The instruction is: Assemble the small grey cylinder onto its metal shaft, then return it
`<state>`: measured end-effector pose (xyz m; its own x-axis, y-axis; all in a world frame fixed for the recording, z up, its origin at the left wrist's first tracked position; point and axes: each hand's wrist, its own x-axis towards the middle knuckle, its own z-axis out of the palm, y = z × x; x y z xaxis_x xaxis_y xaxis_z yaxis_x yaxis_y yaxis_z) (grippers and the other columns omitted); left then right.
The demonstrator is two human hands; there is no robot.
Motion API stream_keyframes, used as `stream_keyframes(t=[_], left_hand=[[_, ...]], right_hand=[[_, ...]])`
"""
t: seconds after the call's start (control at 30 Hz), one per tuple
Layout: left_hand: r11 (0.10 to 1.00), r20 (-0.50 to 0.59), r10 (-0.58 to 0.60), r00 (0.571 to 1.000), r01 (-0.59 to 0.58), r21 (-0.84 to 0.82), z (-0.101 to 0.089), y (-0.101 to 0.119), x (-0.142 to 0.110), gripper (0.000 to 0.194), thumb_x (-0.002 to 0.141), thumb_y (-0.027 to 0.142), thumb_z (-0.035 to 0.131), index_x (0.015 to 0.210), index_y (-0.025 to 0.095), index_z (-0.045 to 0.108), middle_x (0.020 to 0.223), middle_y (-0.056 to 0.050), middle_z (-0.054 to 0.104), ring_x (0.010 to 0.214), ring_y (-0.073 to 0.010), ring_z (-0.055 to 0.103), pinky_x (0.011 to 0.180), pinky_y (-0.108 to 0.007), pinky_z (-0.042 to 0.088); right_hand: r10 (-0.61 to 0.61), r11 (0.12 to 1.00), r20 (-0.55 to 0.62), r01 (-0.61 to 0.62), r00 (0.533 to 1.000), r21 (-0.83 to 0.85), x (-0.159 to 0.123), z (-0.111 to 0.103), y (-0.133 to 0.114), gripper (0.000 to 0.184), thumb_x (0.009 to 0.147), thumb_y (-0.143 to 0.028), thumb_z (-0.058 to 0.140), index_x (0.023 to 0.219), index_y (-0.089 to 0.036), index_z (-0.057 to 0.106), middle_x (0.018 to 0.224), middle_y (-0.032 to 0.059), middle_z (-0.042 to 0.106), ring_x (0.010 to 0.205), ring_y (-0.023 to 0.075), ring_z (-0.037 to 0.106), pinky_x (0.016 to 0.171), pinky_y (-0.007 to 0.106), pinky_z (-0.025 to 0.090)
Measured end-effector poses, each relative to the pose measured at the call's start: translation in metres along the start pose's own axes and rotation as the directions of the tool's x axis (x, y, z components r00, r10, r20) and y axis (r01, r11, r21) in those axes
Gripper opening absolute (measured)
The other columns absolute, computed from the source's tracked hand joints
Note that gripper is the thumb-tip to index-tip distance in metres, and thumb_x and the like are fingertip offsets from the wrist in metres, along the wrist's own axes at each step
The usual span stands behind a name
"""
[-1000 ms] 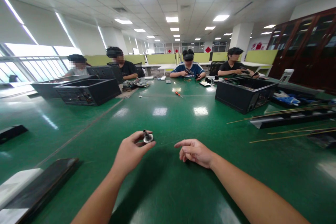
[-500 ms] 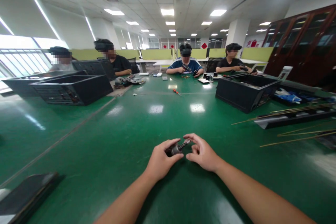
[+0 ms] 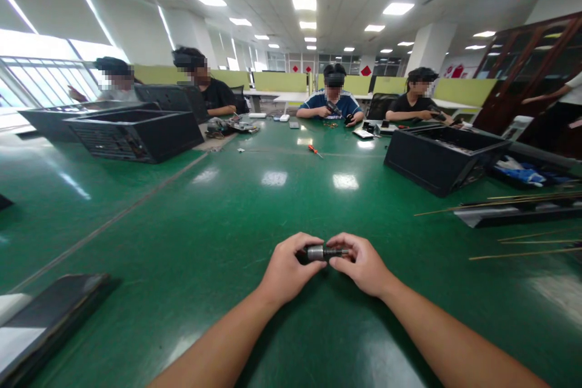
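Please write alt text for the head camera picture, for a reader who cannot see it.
Two bare hands, left hand and right hand, hold a small metal part between them over a green table. Black cases stand further off, and four people sit at the far end.
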<state>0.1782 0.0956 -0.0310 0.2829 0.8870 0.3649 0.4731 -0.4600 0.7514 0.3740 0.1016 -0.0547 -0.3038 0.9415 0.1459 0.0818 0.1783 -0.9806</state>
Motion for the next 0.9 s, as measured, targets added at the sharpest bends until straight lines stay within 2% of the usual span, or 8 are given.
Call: stream_keyframes(t=[0.1,0.33,0.63,0.9], left_hand=[[1.0,-0.006,0.008,1.0,-0.008,0.0,0.0005,0.0003,0.0004,0.027,0.07,0.018,0.075,0.097,0.021,0.07,0.091,-0.004,0.071,0.088,-0.0199,0.065,0.08,-0.032,0.049],[0.998,-0.011,0.058,0.998,-0.058,-0.003,0.001,-0.0024,0.0004,0.028,0.069,0.015,0.076,0.096,0.022,0.071,0.091,-0.004,0.071,0.087,-0.019,0.065,0.08,-0.031,0.05],[0.997,-0.068,0.074,0.995,-0.073,0.01,0.0017,0.0012,-0.0014,0.028,0.068,0.014,0.077,0.094,0.022,0.071,0.091,-0.003,0.071,0.086,-0.0184,0.066,0.079,-0.031,0.051],[0.998,-0.072,0.068,0.995,-0.067,0.015,0.0016,0.0012,-0.0023,0.029,0.067,0.014,0.078,0.094,0.022,0.071,0.091,-0.003,0.071,0.086,-0.0187,0.066,0.079,-0.031,0.051]], right_hand=[[0.01,1.0,-0.032,-0.01,0.999,0.004,-0.0002,0.0009,-0.0013,0.019,0.073,-0.022,0.068,0.091,-0.015,0.067,0.079,0.0036,0.067,0.067,0.015,0.059,0.06,0.026,0.044],[-0.004,0.999,-0.049,0.002,0.999,-0.04,0.0001,0.0019,-0.0058,0.019,0.074,-0.028,0.07,0.087,-0.015,0.07,0.08,0.0048,0.071,0.074,0.0186,0.066,0.067,0.028,0.051],[0.006,0.999,-0.048,-0.008,0.999,-0.044,0.0008,-0.0016,-0.0032,0.018,0.073,-0.026,0.07,0.085,-0.013,0.072,0.08,0.0059,0.072,0.074,0.019,0.067,0.068,0.028,0.051],[0.011,1.0,-0.044,-0.012,0.999,-0.019,0.0008,-0.0023,-0.0041,0.018,0.071,-0.025,0.07,0.084,-0.013,0.071,0.077,0.0049,0.072,0.068,0.0169,0.065,0.063,0.026,0.05]])
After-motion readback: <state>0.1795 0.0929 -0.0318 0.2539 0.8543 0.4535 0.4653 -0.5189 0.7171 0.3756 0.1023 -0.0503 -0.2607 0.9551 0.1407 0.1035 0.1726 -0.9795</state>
